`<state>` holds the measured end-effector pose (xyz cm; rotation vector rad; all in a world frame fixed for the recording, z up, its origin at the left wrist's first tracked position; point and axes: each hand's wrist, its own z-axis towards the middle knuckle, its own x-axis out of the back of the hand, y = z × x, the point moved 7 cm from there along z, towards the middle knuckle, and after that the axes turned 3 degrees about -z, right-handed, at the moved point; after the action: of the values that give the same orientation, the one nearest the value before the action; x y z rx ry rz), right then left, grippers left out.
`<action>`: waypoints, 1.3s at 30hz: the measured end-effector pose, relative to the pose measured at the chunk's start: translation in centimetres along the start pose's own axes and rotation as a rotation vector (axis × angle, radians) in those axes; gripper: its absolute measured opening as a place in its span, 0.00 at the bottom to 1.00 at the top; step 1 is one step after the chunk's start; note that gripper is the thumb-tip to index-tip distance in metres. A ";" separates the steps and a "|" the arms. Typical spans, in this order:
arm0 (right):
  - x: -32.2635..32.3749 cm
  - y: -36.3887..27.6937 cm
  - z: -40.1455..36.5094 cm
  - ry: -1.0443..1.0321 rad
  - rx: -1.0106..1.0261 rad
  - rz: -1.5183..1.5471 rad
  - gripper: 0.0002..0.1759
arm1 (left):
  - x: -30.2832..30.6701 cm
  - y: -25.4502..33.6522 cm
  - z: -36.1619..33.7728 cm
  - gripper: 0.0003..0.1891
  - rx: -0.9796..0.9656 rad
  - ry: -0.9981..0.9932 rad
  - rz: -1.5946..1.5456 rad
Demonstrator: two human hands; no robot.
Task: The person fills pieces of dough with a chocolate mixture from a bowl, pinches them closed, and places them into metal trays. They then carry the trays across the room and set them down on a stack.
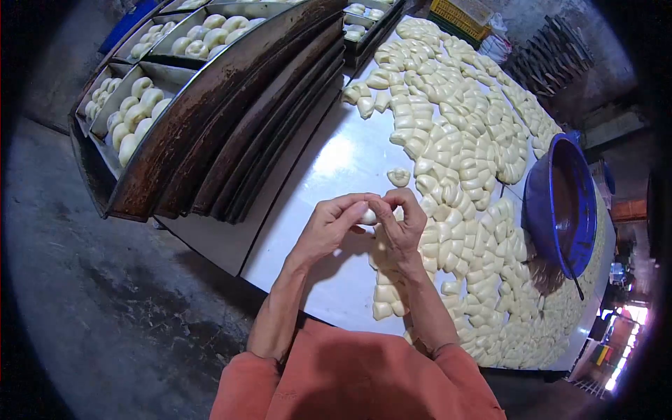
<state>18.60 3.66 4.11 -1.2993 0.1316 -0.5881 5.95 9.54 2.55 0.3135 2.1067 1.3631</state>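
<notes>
Between my two hands, above the white table [336, 182], is a small piece of dough [367, 217], mostly hidden by the fingers. My left hand [336, 222] pinches it from the left, thumb on top. From the right, my right hand [400, 222] closes on the same piece with bent fingers. A single dough piece [398, 178] lies by itself just beyond the hands. To the right spreads a wide layer of cut dough pieces [455, 150], packed side by side across the tabletop.
At left, a stack of dark metal trays [231, 119] stands on the table edge; the top one holds rounded dough pieces [136, 112] in compartments. A blue basin [535, 203] with brown contents and a handle sits at right. A yellow crate [458, 19] is at the back.
</notes>
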 end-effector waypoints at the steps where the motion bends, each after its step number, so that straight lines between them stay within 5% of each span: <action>1: -0.2 0.5 -0.2 -0.013 -0.021 -0.043 0.07 | 0.2 -0.1 -0.1 0.10 0.016 -0.024 0.047; 6: -1.2 0.6 -0.7 -0.081 -0.175 -0.086 0.15 | 3.2 -1.8 0.0 0.10 0.033 0.130 0.143; 7: -1.5 -1.1 -0.5 -0.170 0.050 -0.187 0.20 | 3.4 -1.7 -0.2 0.10 0.044 0.128 0.084; 10: -2.4 -1.6 -1.0 -0.356 0.025 -0.171 0.21 | 4.0 -1.4 -0.5 0.13 0.070 0.163 0.110; 14: -2.7 2.7 1.0 -0.276 -0.263 0.003 0.20 | 6.2 -0.5 -1.9 0.22 -0.028 0.378 0.093; 17: -4.0 2.7 3.2 -0.209 -0.440 0.214 0.15 | 8.2 -0.9 -3.6 0.29 -0.028 0.440 0.497; 25: -6.6 3.5 4.2 -0.854 -0.257 -0.293 0.18 | 4.8 -4.0 -4.1 0.39 -0.067 0.363 0.603; 28: -6.6 0.8 3.6 -0.791 0.116 -0.642 0.15 | 4.9 -4.2 -3.5 0.40 -0.037 0.344 0.582; 31: -5.7 0.5 3.8 -0.608 0.083 -0.701 0.15 | 4.9 -3.6 -4.2 0.41 -0.066 0.370 0.651; 35: -6.4 3.4 2.6 -0.617 -0.046 -0.601 0.16 | 4.6 -4.2 -4.4 0.41 -0.066 0.381 0.552; 39: -5.1 0.2 2.7 -0.492 0.140 -0.622 0.18 | 4.2 -2.5 -5.7 0.40 -0.193 0.499 0.761</action>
<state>15.42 8.45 3.46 -1.3069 -0.7304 -0.7618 -0.52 6.29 0.48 0.8232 2.3207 2.2569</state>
